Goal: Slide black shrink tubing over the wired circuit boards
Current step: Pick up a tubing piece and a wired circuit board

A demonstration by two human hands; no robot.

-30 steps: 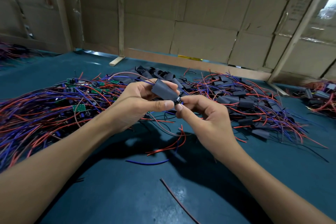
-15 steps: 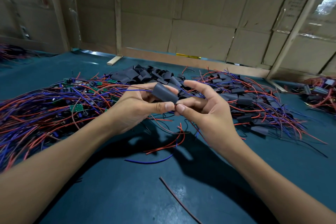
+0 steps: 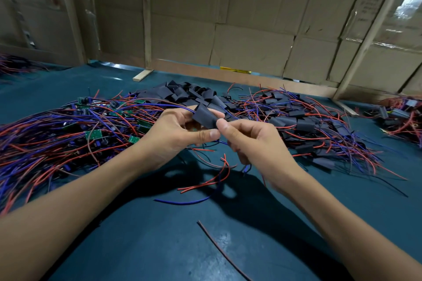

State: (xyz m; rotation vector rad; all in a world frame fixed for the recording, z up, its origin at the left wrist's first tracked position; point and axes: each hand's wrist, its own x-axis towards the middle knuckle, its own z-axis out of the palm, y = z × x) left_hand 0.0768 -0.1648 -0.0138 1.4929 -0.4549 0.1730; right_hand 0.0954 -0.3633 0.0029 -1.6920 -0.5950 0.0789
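- The left hand [image 3: 175,134] is at the centre of the frame, fingers curled round a piece of black shrink tubing [image 3: 204,116], with the thumb pressed along the near side; most of the sleeve's lower end is hidden behind thumb and palm.
- A speck of green shows between the left fingers under the sleeve; whether it is a circuit board cannot be made out.
- The right hand [image 3: 252,141] meets the left just right of centre, its fingers curled in and its thumb tip against the sleeve's near corner. Its fingertips face away from the camera, so what it pinches, if anything, cannot be told.
- Red and blue wires [image 3: 212,180] trail down from between the hands onto the teal tabletop [image 3: 159,246], their upper ends lost behind the palms.
- A heap of bare wired circuit boards [image 3: 96,130] fills the left of the frame, cut off by the left edge.
- A pile of loose black sleeves [image 3: 189,93] lies above the hands.
- Sleeved boards with wires [image 3: 303,125] spread across the right.
- A further heap [image 3: 402,116] at the far right is cropped and too blurred to sort.
- Cardboard panels [image 3: 251,29] close off the top.
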